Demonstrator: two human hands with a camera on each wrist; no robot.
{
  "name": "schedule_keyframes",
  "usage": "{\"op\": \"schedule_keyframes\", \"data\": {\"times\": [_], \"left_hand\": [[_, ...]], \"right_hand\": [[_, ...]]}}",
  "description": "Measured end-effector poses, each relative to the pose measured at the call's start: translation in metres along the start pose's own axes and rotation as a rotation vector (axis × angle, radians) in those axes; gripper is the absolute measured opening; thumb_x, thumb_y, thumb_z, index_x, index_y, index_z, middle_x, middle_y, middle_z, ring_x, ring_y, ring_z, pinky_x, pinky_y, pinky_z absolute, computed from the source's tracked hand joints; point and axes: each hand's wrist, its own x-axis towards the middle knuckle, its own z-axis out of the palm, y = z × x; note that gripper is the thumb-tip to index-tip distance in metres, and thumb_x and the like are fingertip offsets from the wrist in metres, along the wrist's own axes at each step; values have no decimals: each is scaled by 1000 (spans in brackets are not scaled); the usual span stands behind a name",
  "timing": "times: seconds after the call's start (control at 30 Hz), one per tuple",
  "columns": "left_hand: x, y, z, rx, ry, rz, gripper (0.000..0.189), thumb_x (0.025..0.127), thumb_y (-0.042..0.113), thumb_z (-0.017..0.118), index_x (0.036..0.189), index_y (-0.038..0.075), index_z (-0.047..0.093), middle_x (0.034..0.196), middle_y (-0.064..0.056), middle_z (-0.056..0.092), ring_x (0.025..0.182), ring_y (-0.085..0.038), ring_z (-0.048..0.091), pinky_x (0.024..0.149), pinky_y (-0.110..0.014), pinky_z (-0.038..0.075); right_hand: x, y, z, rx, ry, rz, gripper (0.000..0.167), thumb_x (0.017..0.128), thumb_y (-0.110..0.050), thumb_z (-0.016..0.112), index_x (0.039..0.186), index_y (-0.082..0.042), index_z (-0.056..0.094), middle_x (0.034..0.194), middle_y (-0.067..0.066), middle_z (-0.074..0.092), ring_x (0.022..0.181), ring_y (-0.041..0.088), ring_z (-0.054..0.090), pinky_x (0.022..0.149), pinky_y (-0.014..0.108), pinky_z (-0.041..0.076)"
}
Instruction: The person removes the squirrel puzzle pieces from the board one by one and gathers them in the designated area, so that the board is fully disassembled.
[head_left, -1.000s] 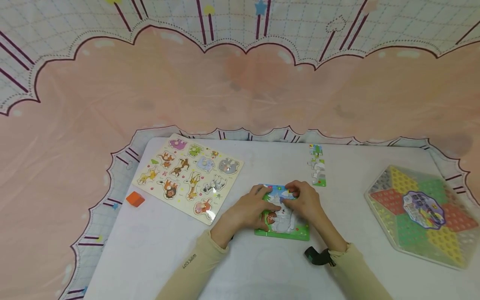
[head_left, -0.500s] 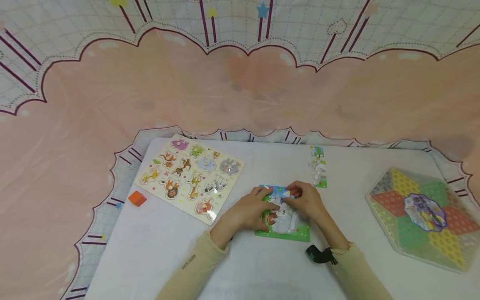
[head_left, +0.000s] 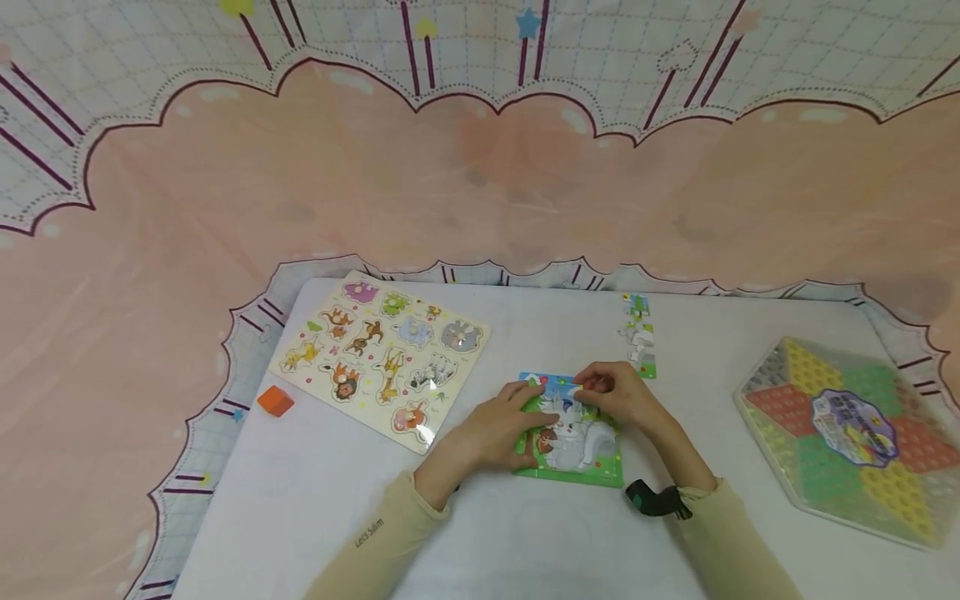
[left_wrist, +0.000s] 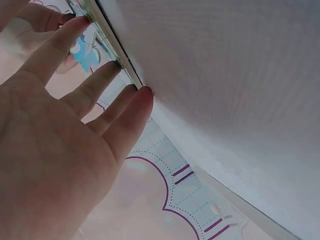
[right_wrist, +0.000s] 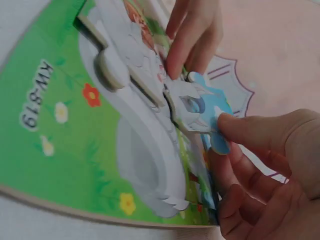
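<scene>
A small jigsaw board (head_left: pixel 570 477), with a white squirrel on a green and blue scene, lies on the white table. My left hand (head_left: pixel 487 429) spreads over its left side; in the left wrist view several fingertips (left_wrist: pixel 114 66) touch the board's edge. At the upper right of the board, my right hand (head_left: pixel 618 396) pinches a jigsaw piece (right_wrist: pixel 200 107) between thumb and fingers. That piece is light blue and white, with part of the squirrel's face, and sits tilted above the picture. A raised piece edge shows beside the squirrel's tail in the right wrist view.
Joined jigsaw pieces (head_left: pixel 640 342) lie behind the board, to the right. A cream animal puzzle board (head_left: pixel 367 404) is at the left, beside an orange block (head_left: pixel 276 402). A hexagonal game box (head_left: pixel 851 429) occupies the right side. A patterned cloth (head_left: pixel 480 192) hangs behind.
My right hand has shifted slightly right and its wrist has swung outward, uncovering more of the squirrel's tail. The left hand stays nearly in place on the board.
</scene>
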Motion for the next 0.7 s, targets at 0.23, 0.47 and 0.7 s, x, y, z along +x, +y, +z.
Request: {"op": "schedule_keyframes", "data": {"times": [0.23,0.47,0.7], "left_hand": [[1,0,1,4,24,-15,63,78,38,80,138,26,60,153,-12,38,140,-31,33,101,-41,46],[2,4,0,-30,3,-50,64,77,35,81,137,26,61,153,-10,37,141,-29,30,98,-43,48],[2,6,1,-16,4,-70,64,76,37,82,137,27,61,153,-8,37,141,-28,30,99,-42,48]], "right_hand": [[5,2,-5,22,-57,-33,9,85,-2,74,92,3,71,76,6,63,66,14,55,61,23,47],[5,3,-6,48,-79,14,7,84,-1,73,89,3,71,76,6,63,67,16,56,64,25,48],[4,1,-9,109,-82,45,7,83,0,74,88,3,70,75,8,62,68,17,55,66,27,47]]}}
